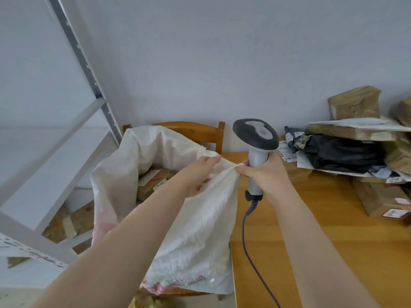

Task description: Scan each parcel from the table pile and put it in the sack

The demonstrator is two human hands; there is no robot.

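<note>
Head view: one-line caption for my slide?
Left hand and right hand, which grips the scanner, hold the rim of the sack; parcels sit piled on the table.

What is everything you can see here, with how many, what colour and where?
sack: one, white, open, left of the table
chair: one, brown wood, behind the sack
table: one, brown wood, right
scanner: one, grey, corded, upright above the table edge
parcels in sack: at least two, brown
parcels on table: several, brown, piled far right
black parcel: one, in that pile
shelf frame: one, grey metal, left
left hand: grips the sack rim
right hand: grips the scanner, pinches the sack rim
</note>
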